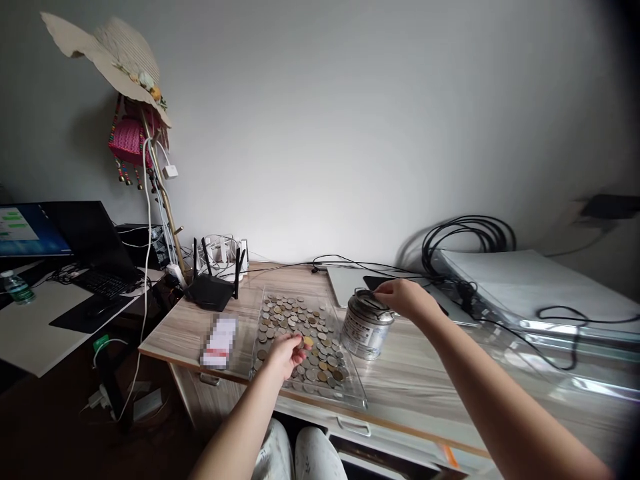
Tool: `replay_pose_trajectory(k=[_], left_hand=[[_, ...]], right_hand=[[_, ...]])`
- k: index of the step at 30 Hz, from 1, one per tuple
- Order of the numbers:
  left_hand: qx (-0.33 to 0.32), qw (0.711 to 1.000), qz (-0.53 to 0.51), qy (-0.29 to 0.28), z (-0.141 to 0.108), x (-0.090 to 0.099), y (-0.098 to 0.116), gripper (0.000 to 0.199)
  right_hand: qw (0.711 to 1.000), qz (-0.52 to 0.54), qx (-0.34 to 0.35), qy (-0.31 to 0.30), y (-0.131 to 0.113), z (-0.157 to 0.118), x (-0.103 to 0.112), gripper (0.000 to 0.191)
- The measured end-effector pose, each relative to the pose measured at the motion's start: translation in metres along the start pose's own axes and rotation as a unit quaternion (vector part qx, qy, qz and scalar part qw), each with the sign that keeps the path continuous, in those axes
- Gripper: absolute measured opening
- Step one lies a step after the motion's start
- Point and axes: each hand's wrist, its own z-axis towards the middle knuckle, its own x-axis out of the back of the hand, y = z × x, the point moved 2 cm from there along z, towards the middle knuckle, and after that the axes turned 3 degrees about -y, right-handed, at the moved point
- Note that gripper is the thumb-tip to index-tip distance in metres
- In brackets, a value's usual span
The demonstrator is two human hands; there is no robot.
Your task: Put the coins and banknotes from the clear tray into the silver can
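Pale-trousered legs [317,453] showed below the front edge of the desk [420,387]. A clear tray [361,393] lay at that edge, with silver and gold coins [290,310] spread across it. Above them the left hand [287,355] had its thumb and fingers closed on a gold coin [307,341]. To the left, near the front edge, was a blurred white-and-red item [220,341]. Just right of the tray, farther back from the edge, a tin [367,330] stood upright. The right hand [403,297] was at its top, fingertips together; whether they gripped anything could not be told. Toward the back left corner sat a black router [213,291]. Beyond the left edge, a hat [117,57] hung on a pole [173,221].
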Motion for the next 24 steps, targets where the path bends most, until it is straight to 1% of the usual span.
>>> replay_pose_trajectory(k=[2, 6, 7, 8, 11, 12, 13, 14, 15, 17, 19, 21, 23, 24], left_hand=[[0.005, 1.0, 0.005, -0.006, 0.0, 0.0, 0.0, 0.016], [-0.003, 0.999, 0.02, -0.039, 0.002, 0.001, -0.002, 0.031], [-0.008, 0.999, 0.027, -0.039, 0.002, 0.001, -0.003, 0.035], [-0.011, 0.999, 0.036, -0.037, 0.002, 0.002, -0.003, 0.037], [-0.022, 0.998, 0.053, -0.032, 0.003, 0.002, -0.005, 0.04], [-0.025, 0.998, 0.055, -0.03, 0.003, 0.002, -0.005, 0.039], [-0.029, 0.997, 0.058, -0.03, 0.003, 0.001, -0.005, 0.038], [-0.033, 0.997, 0.061, -0.031, 0.003, 0.001, -0.005, 0.036], [-0.039, 0.997, 0.064, -0.031, 0.003, 0.0, -0.005, 0.034], [-0.045, 0.996, 0.071, -0.032, 0.003, -0.001, -0.005, 0.03], [-0.045, 0.996, 0.075, -0.036, 0.002, -0.002, -0.004, 0.026], [-0.036, 0.996, 0.073, -0.039, 0.001, -0.002, -0.004, 0.022], [-0.016, 0.997, 0.06, -0.037, 0.001, -0.003, -0.004, 0.02], [-0.001, 0.998, 0.05, -0.035, 0.001, -0.003, -0.004, 0.02]], right_hand=[[0.999, -0.022, -0.002, -0.032, 0.0, 0.001, -0.004, 0.021], [0.999, -0.036, -0.001, -0.031, -0.003, -0.002, -0.007, 0.02], [0.999, -0.035, 0.001, -0.02, -0.005, -0.004, -0.007, 0.02], [1.0, -0.031, 0.002, 0.004, -0.007, -0.007, -0.007, 0.02], [0.993, 0.011, 0.012, 0.121, -0.024, -0.027, -0.01, 0.025], [0.99, 0.036, 0.032, 0.134, -0.034, -0.036, -0.015, 0.025], [0.989, 0.064, 0.064, 0.119, -0.044, -0.045, -0.024, 0.025], [0.987, 0.091, 0.103, 0.079, -0.056, -0.054, -0.036, 0.025], [0.983, 0.115, 0.143, 0.024, -0.068, -0.063, -0.049, 0.026], [0.972, 0.144, 0.181, -0.049, -0.085, -0.075, -0.076, 0.028], [0.966, 0.163, 0.186, -0.079, -0.095, -0.08, -0.098, 0.028], [0.961, 0.186, 0.18, -0.093, -0.098, -0.079, -0.112, 0.026], [0.959, 0.203, 0.172, -0.1, -0.097, -0.077, -0.118, 0.021], [0.959, 0.205, 0.168, -0.1, -0.096, -0.075, -0.117, 0.019]])
